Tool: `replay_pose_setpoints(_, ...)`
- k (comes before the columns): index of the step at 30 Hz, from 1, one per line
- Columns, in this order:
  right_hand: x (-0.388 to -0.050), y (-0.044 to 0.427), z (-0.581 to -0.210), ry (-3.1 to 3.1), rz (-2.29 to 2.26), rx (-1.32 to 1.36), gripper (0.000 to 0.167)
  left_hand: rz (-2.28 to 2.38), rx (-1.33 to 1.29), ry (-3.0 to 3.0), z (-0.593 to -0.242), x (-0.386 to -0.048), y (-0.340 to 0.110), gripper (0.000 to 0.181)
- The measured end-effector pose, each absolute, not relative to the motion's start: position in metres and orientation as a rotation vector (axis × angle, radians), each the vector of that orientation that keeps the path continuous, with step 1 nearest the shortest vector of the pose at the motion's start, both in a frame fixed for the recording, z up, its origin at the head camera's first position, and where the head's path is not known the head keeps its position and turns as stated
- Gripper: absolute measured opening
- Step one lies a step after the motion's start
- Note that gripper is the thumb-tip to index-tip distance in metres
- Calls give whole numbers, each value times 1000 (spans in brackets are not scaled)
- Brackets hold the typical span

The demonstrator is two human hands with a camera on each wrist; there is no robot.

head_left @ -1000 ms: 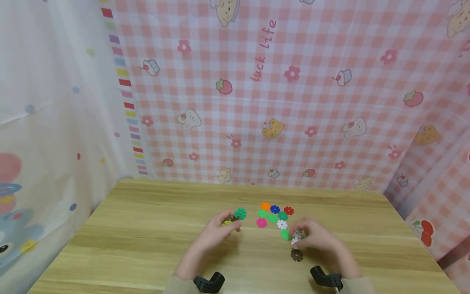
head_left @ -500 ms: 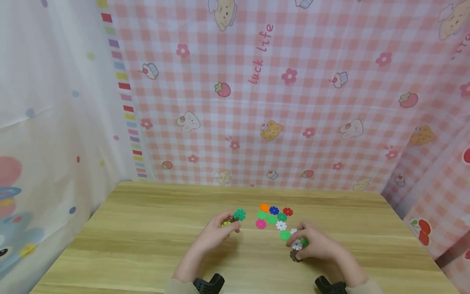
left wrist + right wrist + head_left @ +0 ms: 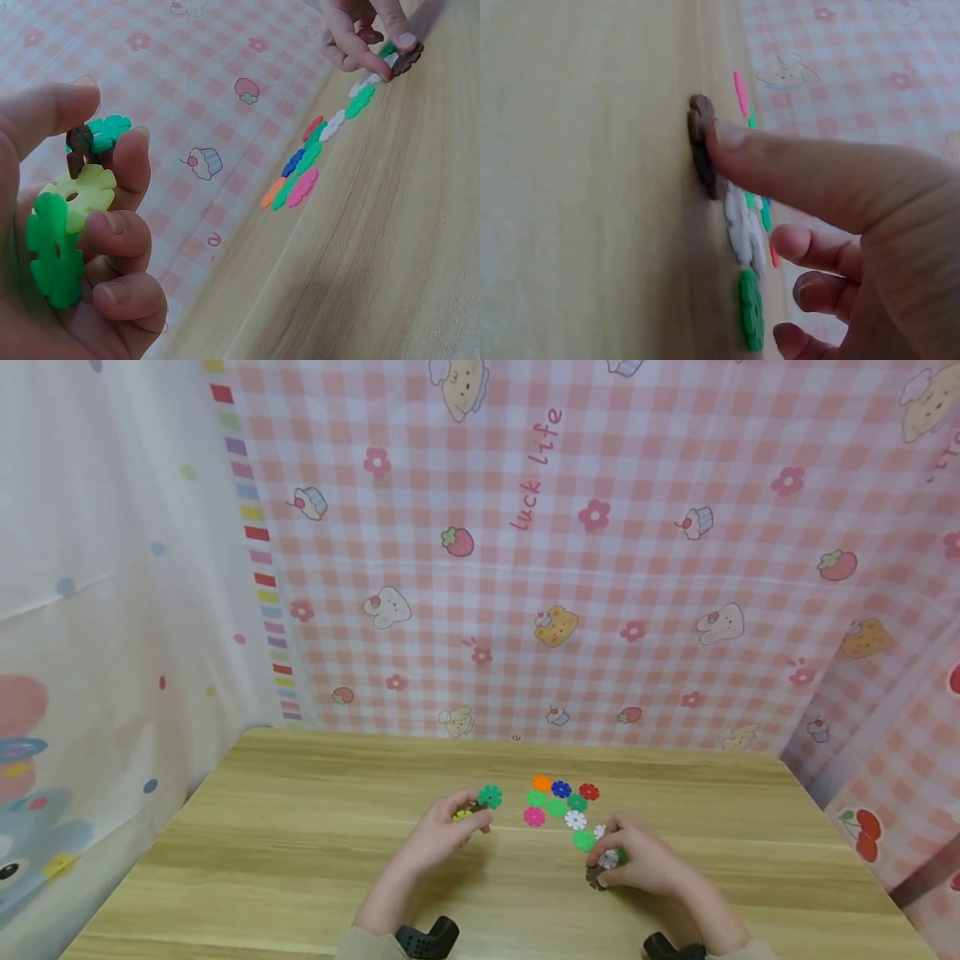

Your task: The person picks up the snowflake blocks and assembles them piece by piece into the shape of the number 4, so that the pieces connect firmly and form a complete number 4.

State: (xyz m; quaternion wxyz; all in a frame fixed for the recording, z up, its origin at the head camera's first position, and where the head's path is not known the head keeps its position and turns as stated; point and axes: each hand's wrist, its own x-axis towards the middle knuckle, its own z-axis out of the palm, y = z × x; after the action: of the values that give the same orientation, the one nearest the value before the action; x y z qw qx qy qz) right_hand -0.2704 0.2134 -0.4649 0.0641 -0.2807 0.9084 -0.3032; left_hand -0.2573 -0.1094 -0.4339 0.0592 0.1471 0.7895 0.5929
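Note:
My left hand (image 3: pixel 442 831) holds a small chain of notched plastic snowflake discs above the table. In the left wrist view the chain has a teal disc (image 3: pixel 111 131), a brown disc (image 3: pixel 79 150), a yellow disc (image 3: pixel 94 187) and a green disc (image 3: pixel 56 255), slotted together. My right hand (image 3: pixel 648 860) pinches a loose brown snowflake disc (image 3: pixel 700 142) between thumb and index finger, its face tilted off the tabletop. Close beside that hand lie white discs (image 3: pixel 739 225) and a green disc (image 3: pixel 751 311), partly hidden by the fingers in the head view.
Mid-table lies a flat group of loose discs: orange (image 3: pixel 541 783), blue (image 3: pixel 561 789), red (image 3: pixel 589 792), pink (image 3: pixel 535 817), white (image 3: pixel 575 820) and several green ones. A checked curtain (image 3: pixel 480 568) hangs behind the wooden table (image 3: pixel 300 843).
My right hand has shifted from the white discs toward the near brown disc and taken hold of it; that disc has moved slightly left and tilted. The left hand keeps its place.

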Motion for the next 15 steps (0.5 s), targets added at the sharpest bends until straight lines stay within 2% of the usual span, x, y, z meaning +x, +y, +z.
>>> replay_pose_setpoints(7,-270,219,-467,2696,-957,-802,30,1796,449,2390,-408,-241,-108,25)
replay_pose_setpoints(15,-271,218,-466,2668,-951,-856,30,1797,464,2395,-409,-240,-107,26)
